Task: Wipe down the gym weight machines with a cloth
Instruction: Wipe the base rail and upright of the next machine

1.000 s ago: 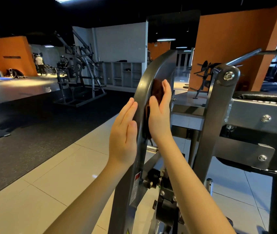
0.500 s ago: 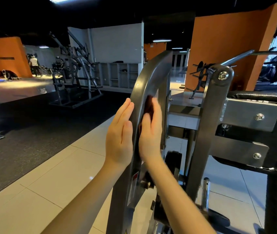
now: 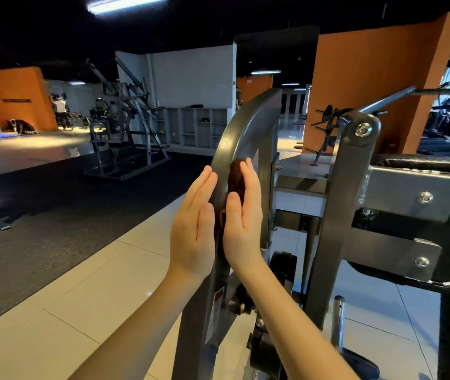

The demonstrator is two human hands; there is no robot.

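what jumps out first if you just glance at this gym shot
Dead centre, a curved grey frame bar is sandwiched between two hands. The left hand lies flat against its left side, and the right hand presses a dark brown cloth onto its inner face with straight fingers. Behind on the right, a big orange wall glows against the dark ceiling.
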